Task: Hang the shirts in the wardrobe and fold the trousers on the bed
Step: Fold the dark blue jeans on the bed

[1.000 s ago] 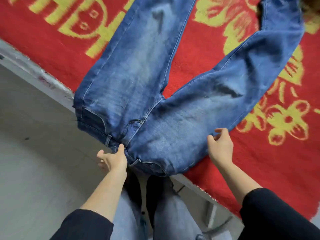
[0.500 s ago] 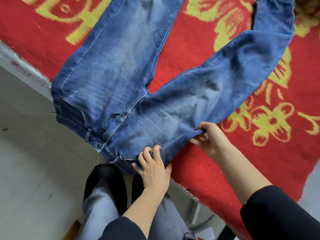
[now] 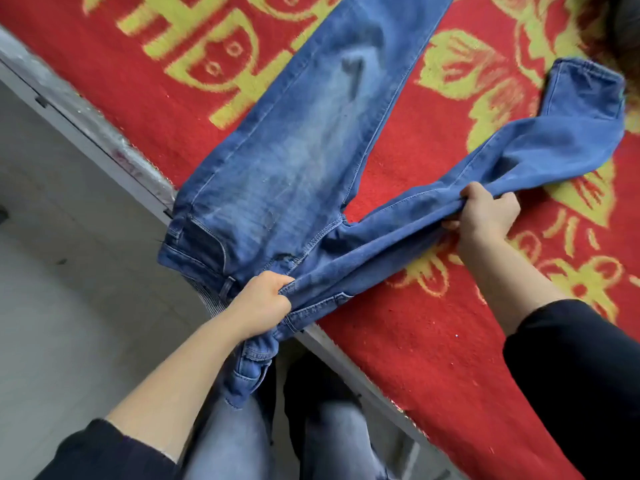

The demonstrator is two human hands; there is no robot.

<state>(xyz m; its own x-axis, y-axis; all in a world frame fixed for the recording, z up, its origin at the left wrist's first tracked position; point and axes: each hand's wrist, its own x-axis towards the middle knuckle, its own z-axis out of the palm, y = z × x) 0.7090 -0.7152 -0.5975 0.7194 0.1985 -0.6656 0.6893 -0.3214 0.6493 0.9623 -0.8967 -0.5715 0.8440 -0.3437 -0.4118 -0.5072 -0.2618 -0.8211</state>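
Note:
Blue jeans (image 3: 298,161) lie on the red bed cover (image 3: 433,358), waistband at the bed's edge, one leg running up and away. My left hand (image 3: 263,303) grips the waistband on the right half, bunching the denim, and part of the waistband hangs over the edge. My right hand (image 3: 485,213) grips the outer seam of the right leg at the thigh and holds it lifted off the cover. That leg bends, and its hem (image 3: 585,84) is doubled back at the far right.
The bed edge (image 3: 104,133) is a grey frame running diagonally from upper left to lower right. A pale floor (image 3: 69,306) lies to its left. My own legs in grey trousers (image 3: 329,438) stand against the bed.
Both hands have closed on the jeans' right half: my left hand took the waistband, my right hand took the thigh seam. The right leg is lifted and gathered toward the left one.

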